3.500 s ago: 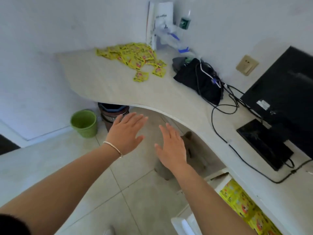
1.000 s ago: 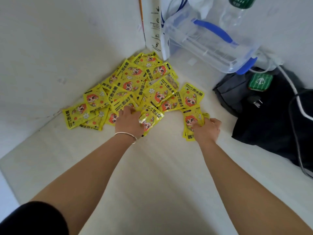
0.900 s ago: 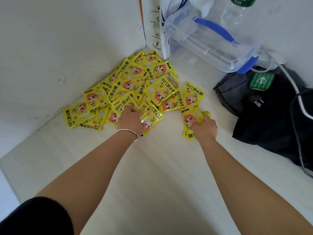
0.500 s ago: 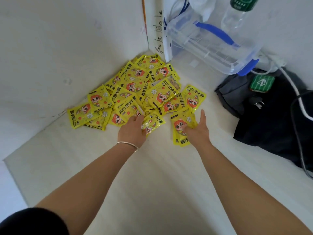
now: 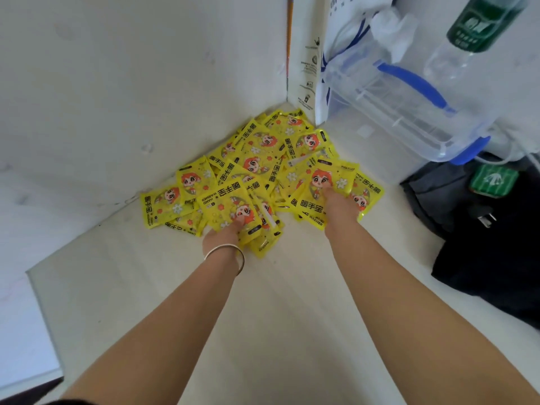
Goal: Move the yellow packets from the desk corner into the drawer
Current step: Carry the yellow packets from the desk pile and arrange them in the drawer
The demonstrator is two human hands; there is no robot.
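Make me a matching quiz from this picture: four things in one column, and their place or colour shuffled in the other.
Things:
1 yellow packets
2 bracelet
3 clear box
4 green tag

Place or colour:
A has a blue handle
B lies on the black bag
C heaped in the corner of the desk
D round the wrist of the left hand

Pairs: 1-C, 2-D, 3-A, 4-B

desk point(image 5: 277, 331): pale top | corner: yellow packets point(image 5: 257, 159) heaped | right: clear box point(image 5: 394, 112); black bag point(image 5: 491, 258)
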